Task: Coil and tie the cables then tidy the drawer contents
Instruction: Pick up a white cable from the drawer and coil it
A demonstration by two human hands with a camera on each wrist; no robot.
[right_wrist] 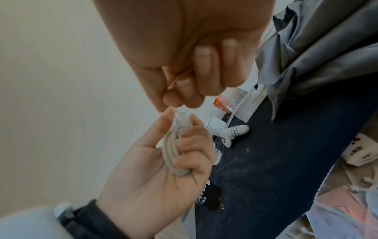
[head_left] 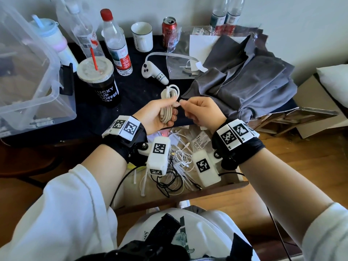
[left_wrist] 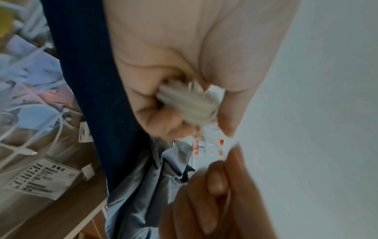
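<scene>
Pale beige cable bundled in tight loops, gripped by left hand

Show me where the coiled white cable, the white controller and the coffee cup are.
coiled white cable (head_left: pixel 168 102): head view, on the bundled strands just above the left hand's fingers.
white controller (head_left: pixel 153 71): head view, on its grip body.
coffee cup (head_left: pixel 105 91): head view, on the black sleeve.
</scene>
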